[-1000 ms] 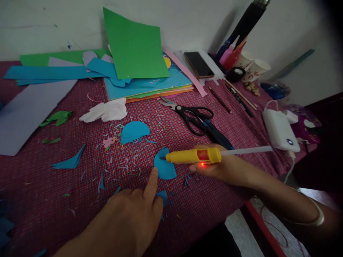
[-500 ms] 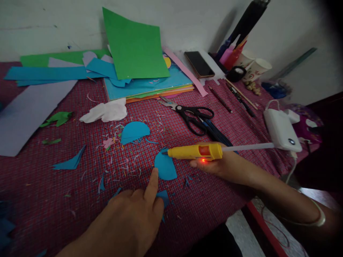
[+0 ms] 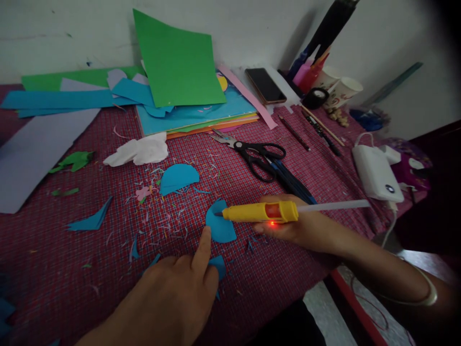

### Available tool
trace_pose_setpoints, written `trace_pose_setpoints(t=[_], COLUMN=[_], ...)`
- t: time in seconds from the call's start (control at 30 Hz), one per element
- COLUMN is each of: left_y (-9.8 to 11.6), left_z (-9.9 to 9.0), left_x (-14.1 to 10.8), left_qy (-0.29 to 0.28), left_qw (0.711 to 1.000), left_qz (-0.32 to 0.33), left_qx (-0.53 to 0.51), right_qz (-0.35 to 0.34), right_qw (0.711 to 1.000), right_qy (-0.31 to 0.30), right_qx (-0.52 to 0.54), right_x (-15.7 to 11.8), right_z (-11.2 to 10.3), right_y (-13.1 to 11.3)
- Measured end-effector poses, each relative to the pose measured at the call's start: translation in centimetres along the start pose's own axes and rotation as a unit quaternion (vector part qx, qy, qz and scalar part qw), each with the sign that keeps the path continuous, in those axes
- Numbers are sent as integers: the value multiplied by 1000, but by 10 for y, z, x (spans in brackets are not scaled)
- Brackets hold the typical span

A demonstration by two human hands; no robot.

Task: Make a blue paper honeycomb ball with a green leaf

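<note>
A blue paper piece with a rounded edge point(image 3: 224, 231) lies on the checked cloth. The index finger of my left hand point(image 3: 180, 288) is stretched out and presses its left edge; the other fingers are curled, holding nothing visible. My right hand point(image 3: 306, 226) is wrapped round a yellow glue gun point(image 3: 248, 213) with a lit red light and a white glue stick out of its back. Its dark nozzle is over the upper part of the piece; whether it touches is unclear. Another rounded blue piece point(image 3: 179, 179) lies behind.
Black-handled scissors point(image 3: 254, 151), a phone point(image 3: 265, 85) and pencils lie behind the gun. A green sheet point(image 3: 182, 67) leans on stacked papers at the back. A white power bank point(image 3: 377, 173) and paper cups point(image 3: 345, 91) stand right. Paper scraps litter the cloth point(image 3: 118, 307).
The glue gun in my right hand has moved slightly down and left, its nozzle now farther in over the blue piece. My left finger stays on its edge.
</note>
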State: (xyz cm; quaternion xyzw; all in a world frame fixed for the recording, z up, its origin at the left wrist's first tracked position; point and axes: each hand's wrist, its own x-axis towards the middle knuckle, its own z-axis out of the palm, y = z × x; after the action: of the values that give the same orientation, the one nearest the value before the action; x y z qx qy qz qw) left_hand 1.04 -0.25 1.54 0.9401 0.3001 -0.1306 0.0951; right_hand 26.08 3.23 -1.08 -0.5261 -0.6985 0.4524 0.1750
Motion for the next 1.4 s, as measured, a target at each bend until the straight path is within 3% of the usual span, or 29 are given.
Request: trace_pose_setpoints(t=[0.27, 0.47, 0.6, 0.83, 1.03, 1.27, 1.4], left_y=[3, 1, -1, -3, -4, -4, -5], left_z=[0, 5, 11, 12, 16, 18, 21], left_x=[1, 0, -1, 1, 0, 1, -2], left_qy=[-2, 2, 16, 2, 33, 68, 82], left_qw=[1000, 999, 1000, 999, 999, 993, 992], left_qz=[-13, -2, 1, 15, 11, 49, 47], left_qx=[14, 34, -12, 29, -2, 83, 83], right_qz=[-3, 40, 28, 26, 12, -12, -4], right_qw=[998, 995, 997, 998, 1000, 998, 996], right_qy=[-48, 3, 1, 2, -1, -30, -62], right_qx=[32, 86, 76, 57, 22, -61, 59], right_x=[-14, -6, 2, 4, 4, -5, -14], right_z=[-9, -4, -1, 0, 0, -1, -11], right_y=[0, 2, 2, 3, 2, 3, 5])
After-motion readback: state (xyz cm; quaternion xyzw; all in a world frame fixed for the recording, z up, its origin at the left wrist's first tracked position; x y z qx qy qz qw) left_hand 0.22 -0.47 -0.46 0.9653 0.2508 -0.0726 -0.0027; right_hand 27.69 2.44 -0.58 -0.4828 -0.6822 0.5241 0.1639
